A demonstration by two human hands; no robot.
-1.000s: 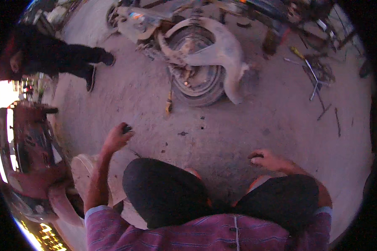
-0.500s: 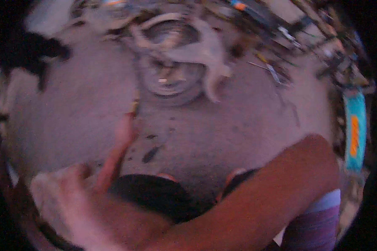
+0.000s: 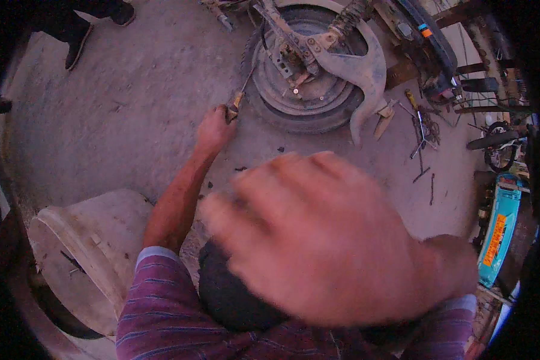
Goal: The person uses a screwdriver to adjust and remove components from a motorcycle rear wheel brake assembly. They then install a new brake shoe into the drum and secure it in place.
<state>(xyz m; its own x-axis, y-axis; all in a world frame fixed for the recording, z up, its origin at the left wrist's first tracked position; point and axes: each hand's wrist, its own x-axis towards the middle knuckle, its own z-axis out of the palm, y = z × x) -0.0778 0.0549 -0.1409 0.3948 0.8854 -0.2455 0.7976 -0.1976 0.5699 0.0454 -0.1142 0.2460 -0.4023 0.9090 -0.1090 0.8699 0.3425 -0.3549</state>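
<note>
My left hand (image 3: 215, 127) reaches forward over the dusty ground and grips the yellow handle of a screwdriver (image 3: 239, 95), whose shaft points up toward a scooter wheel (image 3: 309, 90) lying on its side. A grey swing arm with a spring (image 3: 349, 57) lies across that wheel. My right hand (image 3: 324, 237) is raised close to the camera, blurred, fingers apart and holding nothing; it hides my knees and much of the ground below.
A whitish plastic bucket (image 3: 93, 240) lies tilted at my left. Loose wrenches and small tools (image 3: 420, 129) are scattered right of the wheel. Another person's dark shoes (image 3: 78, 42) stand at the far left. A turquoise panel (image 3: 498, 228) and a bike part stand at right.
My left hand has stretched forward and taken hold of the screwdriver by the wheel. My right hand has lifted off the ground and swung up in front of the camera.
</note>
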